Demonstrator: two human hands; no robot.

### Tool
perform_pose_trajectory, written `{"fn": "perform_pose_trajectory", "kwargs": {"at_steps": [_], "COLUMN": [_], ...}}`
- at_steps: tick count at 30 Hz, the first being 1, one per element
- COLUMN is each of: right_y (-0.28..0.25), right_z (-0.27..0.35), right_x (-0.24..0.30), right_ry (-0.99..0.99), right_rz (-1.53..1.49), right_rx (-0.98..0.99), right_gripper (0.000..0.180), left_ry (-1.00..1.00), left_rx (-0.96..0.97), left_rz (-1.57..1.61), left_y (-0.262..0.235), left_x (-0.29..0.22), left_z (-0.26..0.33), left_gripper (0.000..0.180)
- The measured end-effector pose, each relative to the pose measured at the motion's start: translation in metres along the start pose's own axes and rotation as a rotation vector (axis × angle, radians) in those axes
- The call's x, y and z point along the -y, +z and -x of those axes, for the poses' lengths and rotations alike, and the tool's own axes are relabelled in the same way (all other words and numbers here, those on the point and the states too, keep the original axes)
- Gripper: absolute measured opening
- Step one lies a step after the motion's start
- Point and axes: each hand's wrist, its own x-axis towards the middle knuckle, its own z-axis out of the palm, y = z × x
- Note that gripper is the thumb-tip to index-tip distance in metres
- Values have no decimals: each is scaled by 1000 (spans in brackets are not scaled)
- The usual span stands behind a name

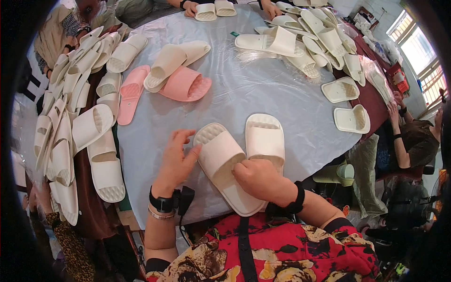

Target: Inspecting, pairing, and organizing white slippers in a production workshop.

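Two cream slide slippers lie in front of me on the sheeted table. The nearer slipper is tilted, its toe pointing up and left; the other slipper stands straighter, just to its right. My right hand is curled closed at the foot opening of the nearer slipper, gripping it at the strap's edge, with fingertips hidden. Beside that slipper's toe, my left hand is open, fingers apart, its thumb close to the strap's left side. I cannot make out whether the thumb touches it.
A grey plastic sheet covers the table. Pink slippers lie with cream ones at the upper left. Cream slippers are heaped along the left and at the far right. Other people's hands work at the far edge and right side.
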Motion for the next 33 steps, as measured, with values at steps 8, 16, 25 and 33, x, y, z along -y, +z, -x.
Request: {"fn": "perform_pose_trajectory", "kwargs": {"at_steps": [8,16,25,33], "right_y": [14,14,18,15], "right_z": [-18,-25,-27,-21], "right_x": [6,9,9,3], "right_ry": [-36,12,-2,6], "right_rz": [61,91,100,8], "right_rx": [-61,-10,-22,-40], "right_gripper": [5,11,13,12], "left_ry": [-89,-158,-195,-105], "left_rx": [61,112,149,79], "left_rz": [270,464,-76,-39], "left_y": [5,6,5,17], "left_x": [41,44,29,44], "left_z": [0,-7,-40,-48], "left_gripper": [36,34,31,26]}}
